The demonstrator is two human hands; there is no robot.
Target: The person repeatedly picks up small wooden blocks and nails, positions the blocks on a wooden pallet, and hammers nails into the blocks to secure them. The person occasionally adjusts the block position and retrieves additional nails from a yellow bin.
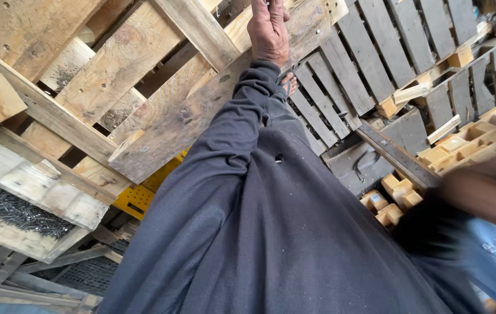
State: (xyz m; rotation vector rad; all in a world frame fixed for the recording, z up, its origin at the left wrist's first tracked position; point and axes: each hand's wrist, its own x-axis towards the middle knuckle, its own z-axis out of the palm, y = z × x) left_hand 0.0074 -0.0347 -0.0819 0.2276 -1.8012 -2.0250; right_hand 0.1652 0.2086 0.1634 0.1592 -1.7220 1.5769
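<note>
My left hand reaches far up on a dark-sleeved arm and lies on a board of a tilted pale wooden pallet, fingers curled over it at the top edge of the view. The fingertips are cut off by the frame. My right hand shows at the right edge only as a brown blur beyond a dark cuff. It is in front of small pale wooden blocks, and whether it holds anything is hidden by the blur.
Grey weathered pallets lie stacked at the upper right. A wooden box of dark nails sits at the left. A yellow perforated plastic piece shows under the pale pallet. More short wooden blocks lie lower right.
</note>
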